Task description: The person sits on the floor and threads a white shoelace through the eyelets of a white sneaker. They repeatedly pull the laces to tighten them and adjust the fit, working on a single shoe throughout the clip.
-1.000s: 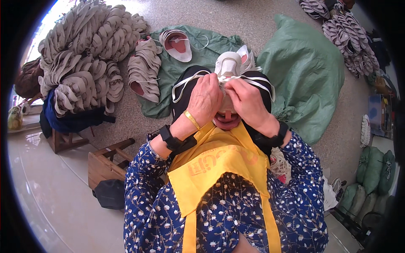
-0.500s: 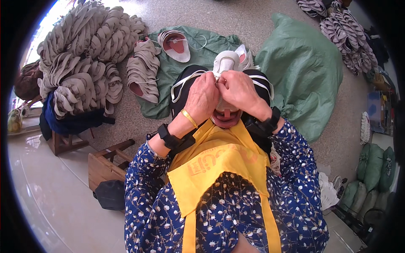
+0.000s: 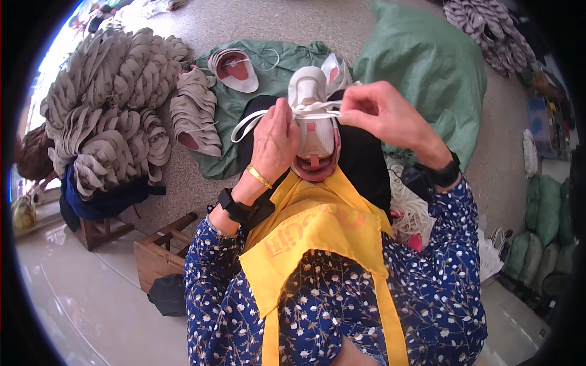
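You had a white and pink shoe (image 3: 318,143) in your lap, between your knees; one end of it sat by the top edge of your yellow apron (image 3: 311,229), and the other end, with a white tongue (image 3: 307,85), pointed away from you. Your right hand (image 3: 372,113) was up at the right side of the shoe; its thumb and finger pinched a white lace (image 3: 323,114); your left hand (image 3: 278,134) was at the left side, with its fingers bent around the lace too; the lace went across the shoe from one hand to the other, and a loop hung out to the left.

Past your knees, a green sheet (image 3: 268,79) lay on the floor (image 3: 293,24); a row of grey shoe tops (image 3: 196,113) sat along its left edge; a shoe top with a red inside (image 3: 237,68) lay near its far left corner; another white piece (image 3: 334,72) was near its right edge, just behind the tongue. A big green sack (image 3: 427,79) stood to the right of the sheet; a bunch of white laces (image 3: 410,210) was by your right leg; a large heap of grey shoe pieces (image 3: 110,104) was on the left, and a wooden stool (image 3: 157,262) was near your left arm.
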{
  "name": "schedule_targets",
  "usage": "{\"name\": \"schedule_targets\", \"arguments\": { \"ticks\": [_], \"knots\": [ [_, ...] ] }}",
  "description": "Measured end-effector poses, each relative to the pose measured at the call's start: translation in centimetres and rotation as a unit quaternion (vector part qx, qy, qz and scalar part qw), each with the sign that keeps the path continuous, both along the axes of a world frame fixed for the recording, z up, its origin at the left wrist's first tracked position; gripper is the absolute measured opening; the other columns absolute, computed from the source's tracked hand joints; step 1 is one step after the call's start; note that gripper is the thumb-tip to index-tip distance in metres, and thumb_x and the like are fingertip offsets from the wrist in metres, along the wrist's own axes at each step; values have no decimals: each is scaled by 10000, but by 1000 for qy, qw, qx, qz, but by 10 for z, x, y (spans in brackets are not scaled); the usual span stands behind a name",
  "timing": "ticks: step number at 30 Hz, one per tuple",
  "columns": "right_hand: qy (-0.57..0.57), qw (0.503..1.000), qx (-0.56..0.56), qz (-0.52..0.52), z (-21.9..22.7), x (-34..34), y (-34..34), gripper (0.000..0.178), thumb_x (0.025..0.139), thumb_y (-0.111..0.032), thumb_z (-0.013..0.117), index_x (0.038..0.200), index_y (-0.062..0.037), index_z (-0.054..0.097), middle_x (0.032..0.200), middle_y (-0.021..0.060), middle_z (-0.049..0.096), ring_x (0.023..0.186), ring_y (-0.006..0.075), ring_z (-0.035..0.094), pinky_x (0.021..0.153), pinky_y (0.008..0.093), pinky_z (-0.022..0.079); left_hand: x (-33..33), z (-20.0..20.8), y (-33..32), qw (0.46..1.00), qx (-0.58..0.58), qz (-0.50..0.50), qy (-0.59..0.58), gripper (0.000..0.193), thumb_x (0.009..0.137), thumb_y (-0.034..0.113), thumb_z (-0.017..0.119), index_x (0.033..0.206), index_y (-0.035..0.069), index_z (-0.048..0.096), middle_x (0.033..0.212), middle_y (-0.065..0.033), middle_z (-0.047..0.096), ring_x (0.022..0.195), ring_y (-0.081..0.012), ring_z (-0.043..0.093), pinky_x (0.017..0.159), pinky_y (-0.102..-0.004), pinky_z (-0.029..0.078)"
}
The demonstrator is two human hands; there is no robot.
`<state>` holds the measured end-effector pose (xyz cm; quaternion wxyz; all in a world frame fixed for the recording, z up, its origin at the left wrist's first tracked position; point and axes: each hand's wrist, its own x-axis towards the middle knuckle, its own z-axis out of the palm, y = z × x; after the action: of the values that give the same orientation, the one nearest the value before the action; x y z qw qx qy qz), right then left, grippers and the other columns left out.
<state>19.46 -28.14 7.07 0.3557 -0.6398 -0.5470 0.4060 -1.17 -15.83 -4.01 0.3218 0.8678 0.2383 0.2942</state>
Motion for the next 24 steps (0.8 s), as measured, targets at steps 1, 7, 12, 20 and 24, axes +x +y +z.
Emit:
{"name": "schedule_targets", "arguments": {
  "ticks": [1, 7, 12, 20, 24],
  "knots": [
    [20, 1000, 18, -6, -4, 2, -3, 179, 982, -149, 673, 851, -28, 656, 749, -92, 561, 702, -1, 487, 608, 212, 405, 3, -2, -1, 1000, -6, -1, -4, 197, 863, -13, 652, 960, 15, 483, 779, -123, 546, 663, -297, 611, 592, -389, 490],
    [93, 995, 42, -15, -23, 11, 34, 172, 991, -163, 656, 874, -38, 636, 755, -71, 567, 651, 15, 494, 590, 210, 399, 12, 25, -5, 988, -146, -51, 25, 205, 900, -5, 691, 1060, 8, 564, 889, -97, 676, 730, -151, 662, 660, -291, 523],
    [134, 989, 68, 1, -33, 1, 46, 164, 994, -184, 626, 899, -52, 651, 736, -50, 569, 616, 33, 493, 571, 222, 409, 28, 18, -12, 932, -325, -126, -96, 124, 1000, -22, 627, 1110, -8, 573, 977, -52, 704, 858, -115, 690, 759, -253, 558],
    [334, 936, 56, -97, -58, 3, 33, 241, 1087, -248, 526, 959, -54, 587, 724, -17, 576, 628, 43, 544, 550, 207, 432, 20, 18, -4, 913, -382, -105, -93, 123, 1039, 65, 627, 954, 22, 549, 833, -35, 689, 720, -75, 666, 646, -219, 523],
    [157, 985, 28, -66, -98, 11, 0, 238, 1117, -246, 456, 929, -108, 506, 733, -38, 519, 556, 53, 450, 482, 218, 360, -3, 15, 15, 902, -412, -75, -109, 183, 1083, 141, 575, 921, 63, 537, 841, -36, 687, 651, -69, 587, 582, -209, 456]
  ]
}}
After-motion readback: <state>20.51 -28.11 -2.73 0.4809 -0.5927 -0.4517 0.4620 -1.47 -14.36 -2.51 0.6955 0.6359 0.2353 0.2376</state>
